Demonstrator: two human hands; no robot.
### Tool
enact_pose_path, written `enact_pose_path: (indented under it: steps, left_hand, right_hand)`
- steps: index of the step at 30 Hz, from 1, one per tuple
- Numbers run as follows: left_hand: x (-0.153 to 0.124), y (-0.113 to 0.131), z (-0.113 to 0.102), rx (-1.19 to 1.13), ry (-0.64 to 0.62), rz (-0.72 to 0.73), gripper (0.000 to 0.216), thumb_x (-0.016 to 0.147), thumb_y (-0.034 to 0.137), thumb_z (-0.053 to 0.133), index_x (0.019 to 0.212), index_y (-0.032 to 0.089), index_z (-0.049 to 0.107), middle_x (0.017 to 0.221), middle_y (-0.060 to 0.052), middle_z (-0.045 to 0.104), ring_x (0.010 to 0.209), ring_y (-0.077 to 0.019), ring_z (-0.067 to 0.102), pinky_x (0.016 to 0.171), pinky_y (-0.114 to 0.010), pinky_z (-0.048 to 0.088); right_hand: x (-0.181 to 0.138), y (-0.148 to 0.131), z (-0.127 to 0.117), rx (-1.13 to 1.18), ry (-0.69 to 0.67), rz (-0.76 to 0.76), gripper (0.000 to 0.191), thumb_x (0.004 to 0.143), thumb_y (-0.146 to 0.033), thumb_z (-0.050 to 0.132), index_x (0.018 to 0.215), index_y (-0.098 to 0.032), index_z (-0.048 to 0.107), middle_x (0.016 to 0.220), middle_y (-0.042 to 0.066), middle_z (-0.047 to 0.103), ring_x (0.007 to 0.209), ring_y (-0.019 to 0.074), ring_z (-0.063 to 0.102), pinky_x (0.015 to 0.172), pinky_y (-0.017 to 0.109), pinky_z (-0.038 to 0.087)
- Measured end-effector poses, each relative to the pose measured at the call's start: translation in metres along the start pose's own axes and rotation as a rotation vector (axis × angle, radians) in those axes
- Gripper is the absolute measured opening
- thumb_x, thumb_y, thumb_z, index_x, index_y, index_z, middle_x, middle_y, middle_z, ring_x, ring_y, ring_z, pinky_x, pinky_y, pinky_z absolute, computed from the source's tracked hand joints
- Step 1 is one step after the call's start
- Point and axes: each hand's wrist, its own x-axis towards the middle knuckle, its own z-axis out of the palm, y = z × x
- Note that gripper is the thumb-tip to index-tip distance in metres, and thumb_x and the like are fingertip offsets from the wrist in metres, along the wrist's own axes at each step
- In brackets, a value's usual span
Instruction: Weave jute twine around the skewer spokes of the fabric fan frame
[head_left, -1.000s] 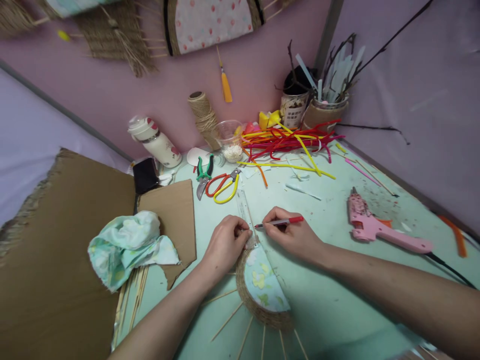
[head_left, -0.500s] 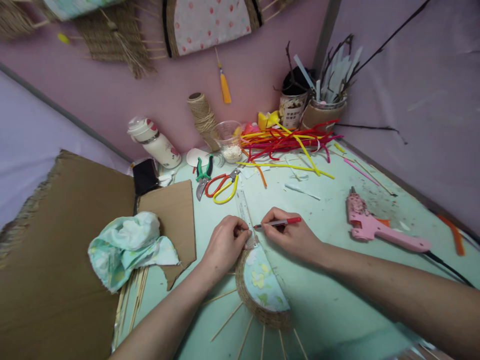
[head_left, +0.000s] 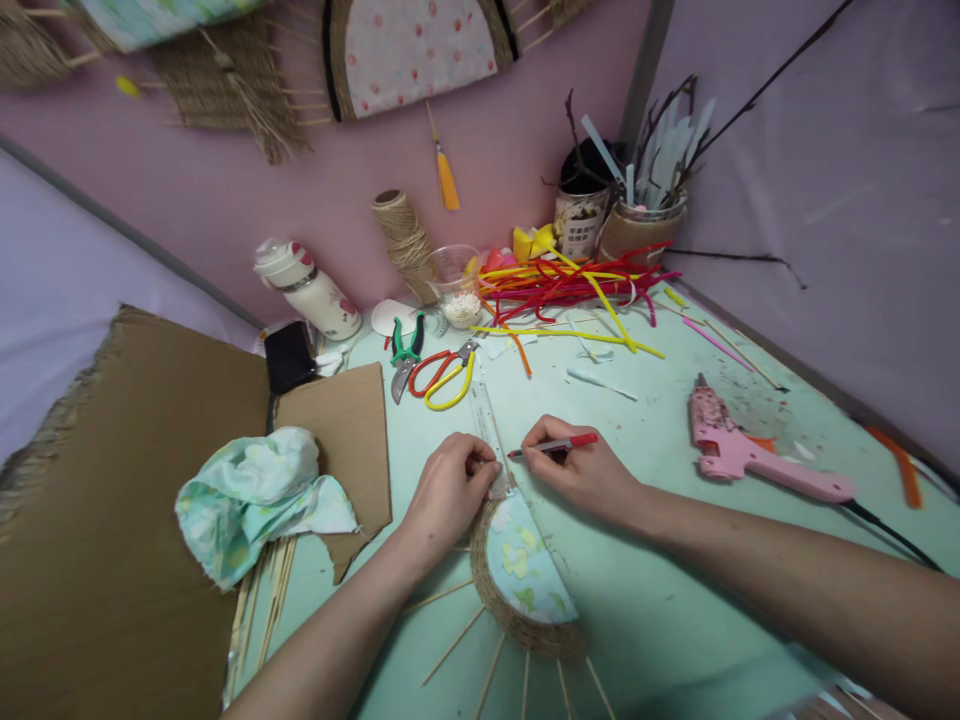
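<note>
My right hand is closed round a red-capped pen, its tip pointing left, close beside a thin wooden stick. The stick runs along a clear ruler that lies on the table. My left hand pinches the ruler's near end, and its fingertips hide part of it and of the stick. Just below the fingers is a half-round piece covered with blue-green floral fabric and edged with twine. Several thin sticks fan out from its curved rim.
Green-handled pruners and red-and-yellow scissors lie beyond my left hand. Bright pipe cleaners are heaped at the back. At right rests a pink glue gun. Crumpled fabric and cardboard are at left, with a white bottle behind.
The camera view has shifted slightly. Both hands, the pen and the ruler keep nearly the same positions, and the pen tip remains beside the stick.
</note>
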Motion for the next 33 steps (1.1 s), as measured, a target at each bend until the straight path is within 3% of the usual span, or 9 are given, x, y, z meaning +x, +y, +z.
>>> enact_pose_path:
  steps: [33]
  left_hand:
    - [0.0000, 0.0017, -0.0009, 0.022, -0.003, -0.005, 0.007, 0.078, 0.025, 0.056, 0.080, 0.019, 0.060, 0.074, 0.001, 0.060, 0.060, -0.0121, 0.054, 0.065, -0.027, 0.041]
  right_hand:
    - [-0.0005, 0.0016, 0.0005, 0.024, -0.005, 0.007, 0.007, 0.080, -0.020, 0.051, 0.073, -0.019, 0.055, 0.063, -0.003, 0.055, 0.058, 0.0115, 0.046, 0.055, 0.024, 0.035]
